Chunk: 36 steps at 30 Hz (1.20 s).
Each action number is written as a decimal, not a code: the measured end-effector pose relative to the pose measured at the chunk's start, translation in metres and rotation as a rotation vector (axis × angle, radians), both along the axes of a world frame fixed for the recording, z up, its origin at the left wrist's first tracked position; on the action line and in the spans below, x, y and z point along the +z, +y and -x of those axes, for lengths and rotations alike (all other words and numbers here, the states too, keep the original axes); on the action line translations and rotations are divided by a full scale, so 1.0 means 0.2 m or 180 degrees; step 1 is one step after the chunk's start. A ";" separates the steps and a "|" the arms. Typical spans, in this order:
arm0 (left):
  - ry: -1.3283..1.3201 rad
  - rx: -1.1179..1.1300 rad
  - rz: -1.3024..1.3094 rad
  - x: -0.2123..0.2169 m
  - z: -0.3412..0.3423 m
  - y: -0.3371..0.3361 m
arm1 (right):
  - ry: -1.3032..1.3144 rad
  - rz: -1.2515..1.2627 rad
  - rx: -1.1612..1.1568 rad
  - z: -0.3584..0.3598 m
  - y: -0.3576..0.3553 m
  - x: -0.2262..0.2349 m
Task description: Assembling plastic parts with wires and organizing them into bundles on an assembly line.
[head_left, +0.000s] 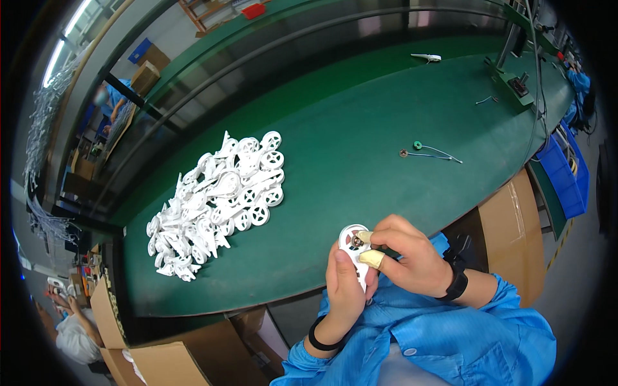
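Observation:
My left hand [346, 293] grips a white plastic part [353, 246] with a round spoked head and a handle-like tail, held upright at the near edge of the green table [360, 128]. My right hand [412, 257] wears yellowish finger cots and presses its thumb and forefinger on a small dark metal piece at the centre of the part's round head. Both wrists have dark bands, and the sleeves are blue.
A heap of the same white plastic parts [215, 202] lies on the table to the left. A small green ring with wires [421, 150] sits farther back. Cardboard boxes [508, 225] stand below the table edge, blue bins [566, 174] at the right. Another person [71, 328] is at lower left.

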<state>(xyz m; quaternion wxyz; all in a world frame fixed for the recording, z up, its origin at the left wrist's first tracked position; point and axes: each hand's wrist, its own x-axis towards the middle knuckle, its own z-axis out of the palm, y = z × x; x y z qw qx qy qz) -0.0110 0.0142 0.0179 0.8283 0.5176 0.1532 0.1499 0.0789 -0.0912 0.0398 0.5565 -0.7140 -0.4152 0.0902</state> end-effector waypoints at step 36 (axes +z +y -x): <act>0.1124 -0.0841 -0.0309 0.07 0.03 0.28 | 0.0871 0.0480 0.0891 -0.23 0.20 -0.01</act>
